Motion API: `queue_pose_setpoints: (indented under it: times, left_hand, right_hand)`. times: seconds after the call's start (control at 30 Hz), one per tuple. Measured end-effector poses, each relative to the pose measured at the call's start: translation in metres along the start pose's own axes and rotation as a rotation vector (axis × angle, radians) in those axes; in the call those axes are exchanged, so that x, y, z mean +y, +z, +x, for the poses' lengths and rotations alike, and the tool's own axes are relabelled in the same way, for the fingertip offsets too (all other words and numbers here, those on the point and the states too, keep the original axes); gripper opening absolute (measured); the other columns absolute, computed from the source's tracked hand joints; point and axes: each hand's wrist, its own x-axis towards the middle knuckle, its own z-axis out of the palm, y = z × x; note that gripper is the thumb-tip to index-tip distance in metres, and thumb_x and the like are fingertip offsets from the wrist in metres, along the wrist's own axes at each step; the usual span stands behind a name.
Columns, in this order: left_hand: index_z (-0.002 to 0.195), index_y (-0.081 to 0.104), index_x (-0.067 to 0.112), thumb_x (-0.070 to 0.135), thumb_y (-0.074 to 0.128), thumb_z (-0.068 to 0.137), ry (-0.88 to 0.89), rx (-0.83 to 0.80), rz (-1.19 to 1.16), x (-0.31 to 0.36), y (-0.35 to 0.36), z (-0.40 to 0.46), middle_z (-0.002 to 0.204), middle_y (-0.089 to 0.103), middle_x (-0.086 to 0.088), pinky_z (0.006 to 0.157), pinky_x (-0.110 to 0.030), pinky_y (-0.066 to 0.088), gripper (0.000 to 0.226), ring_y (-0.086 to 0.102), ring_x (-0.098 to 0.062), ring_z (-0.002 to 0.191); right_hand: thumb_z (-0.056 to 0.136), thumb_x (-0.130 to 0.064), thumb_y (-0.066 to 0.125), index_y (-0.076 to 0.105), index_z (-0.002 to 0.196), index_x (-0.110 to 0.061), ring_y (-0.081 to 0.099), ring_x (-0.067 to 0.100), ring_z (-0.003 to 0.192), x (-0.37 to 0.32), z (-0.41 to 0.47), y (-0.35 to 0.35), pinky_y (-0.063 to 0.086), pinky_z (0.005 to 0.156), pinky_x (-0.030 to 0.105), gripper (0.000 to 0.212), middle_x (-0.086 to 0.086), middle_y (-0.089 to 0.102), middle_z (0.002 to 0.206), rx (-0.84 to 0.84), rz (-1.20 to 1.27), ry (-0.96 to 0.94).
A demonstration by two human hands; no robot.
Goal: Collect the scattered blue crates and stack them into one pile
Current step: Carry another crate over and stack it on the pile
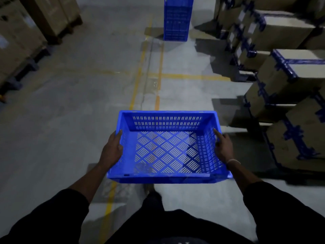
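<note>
- Blue crate (167, 148) up in the air in front of the body, empty, open side up, level.
- Left hand (112, 150) gripping the left wall at 9 o'clock, thumb over the rim.
- Right hand (223, 148) gripping the right wall at 3 o'clock, one finger pointing along the rim.
- Pile (176, 18) of blue crates far off at 12 o'clock, standing on the floor (70, 103) past the yellow lines (139, 80).
- Probably the carrying step: walk straight to 12 o'clock, along the yellow lines.
- Keep both grips tight and even, so no tipping to one side.
- Keep well away from the boxes (288, 76) at 2 o'clock; a bump there could knock the crate loose.
- Look over the crate at the floor, not only down into it.
- At the pile, line up the corners first, then lower slowly.
- Slide fingers out of the way before letting the crate sit down, or pinched fingers.
- Pile looks tall, so set down softly to stop a wobble.
</note>
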Motion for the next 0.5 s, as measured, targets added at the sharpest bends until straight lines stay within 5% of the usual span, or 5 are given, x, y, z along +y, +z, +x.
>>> queue_pose_setpoints:
  times: [0.37,0.5]
  left_hand:
    - [0.155,0.034,0.016,0.021,0.043,0.087,0.030,-0.003,0.012,-0.022,-0.006,0.295,0.157,0.033,-0.018,0.092,-0.048,0.051,0.069,0.054,-0.042,0.126]
    - [0.156,0.033,0.015,0.009,0.051,0.092,0.030,0.012,0.042,-0.016,-0.026,0.389,0.158,0.031,-0.021,0.092,-0.050,0.050,0.066,0.051,-0.043,0.130]
  right_hand:
    - [0.086,0.004,0.052,0.048,0.146,-0.016,0.060,0.041,0.096,-0.056,0.261,0.036,0.047,0.086,0.039,0.064,0.024,0.053,0.117,0.025,-0.025,0.042]
    - [0.086,0.005,0.054,0.047,0.146,-0.016,0.056,0.028,0.088,-0.082,0.339,0.037,0.041,0.084,0.030,0.064,0.020,0.052,0.116,0.037,0.016,0.086]
